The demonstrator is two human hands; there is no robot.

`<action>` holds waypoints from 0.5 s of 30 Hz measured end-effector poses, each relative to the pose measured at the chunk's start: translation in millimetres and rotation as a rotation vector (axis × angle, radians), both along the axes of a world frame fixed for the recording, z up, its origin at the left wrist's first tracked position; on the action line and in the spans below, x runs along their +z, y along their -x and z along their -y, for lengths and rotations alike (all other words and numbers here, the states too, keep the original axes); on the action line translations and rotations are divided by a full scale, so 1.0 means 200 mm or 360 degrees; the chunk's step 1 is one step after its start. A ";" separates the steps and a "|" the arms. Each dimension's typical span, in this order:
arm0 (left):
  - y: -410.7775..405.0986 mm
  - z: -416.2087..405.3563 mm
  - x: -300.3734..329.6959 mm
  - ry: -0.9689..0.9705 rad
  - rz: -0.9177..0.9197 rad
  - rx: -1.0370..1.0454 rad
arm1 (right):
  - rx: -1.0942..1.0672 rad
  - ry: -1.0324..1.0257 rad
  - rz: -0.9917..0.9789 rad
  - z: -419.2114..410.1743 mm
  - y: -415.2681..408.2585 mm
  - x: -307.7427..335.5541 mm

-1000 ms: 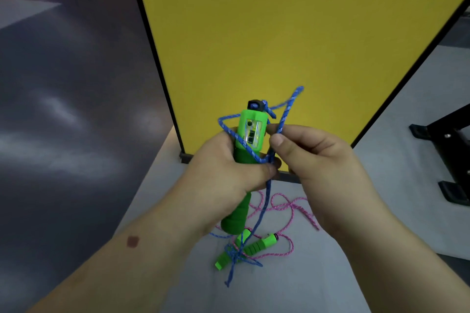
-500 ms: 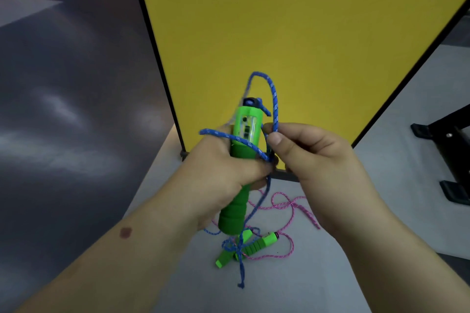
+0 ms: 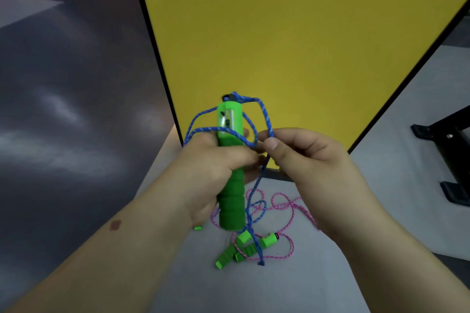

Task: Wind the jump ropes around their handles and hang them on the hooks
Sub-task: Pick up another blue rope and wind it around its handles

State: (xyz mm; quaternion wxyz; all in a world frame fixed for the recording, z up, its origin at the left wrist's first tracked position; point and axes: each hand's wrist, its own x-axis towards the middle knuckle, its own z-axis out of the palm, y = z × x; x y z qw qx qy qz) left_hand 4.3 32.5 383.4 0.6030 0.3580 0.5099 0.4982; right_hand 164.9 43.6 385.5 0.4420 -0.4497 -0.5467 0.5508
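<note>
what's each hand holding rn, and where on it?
Left hand grips the green foam-grip jump-rope handle around its middle. Right hand pinches the blue braided rope between thumb and forefinger, beside the handle.

Yellow panel [image 3: 292, 33] stands upright straight ahead, just beyond both hands — blocks any reach far. Its black frame edge [image 3: 155, 58] runs down to the floor at left. Left of it, open dark floor [image 3: 63, 109], free passage. Black stand feet [image 3: 447, 160] sit at far right on the grey mat [image 3: 279, 287] — obstacle there. Near, under the hands, pink rope [image 3: 287, 244] and green handles [image 3: 244, 249] clutter the mat; blue rope [image 3: 256, 185] dangles down between the hands into them.
</note>
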 end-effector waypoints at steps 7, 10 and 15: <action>-0.05 0.02 -0.01 -0.0158 -0.0157 0.0048 | -0.0016 0.0104 -0.0083 -0.01 0.00 -0.02; -0.02 0.01 0.05 -0.0122 0.0120 0.0294 | 0.0172 0.0195 0.0174 0.00 0.00 -0.04; 0.03 -0.01 0.07 -0.0084 0.0339 0.0333 | 0.0235 0.0106 0.0319 0.01 0.02 -0.04</action>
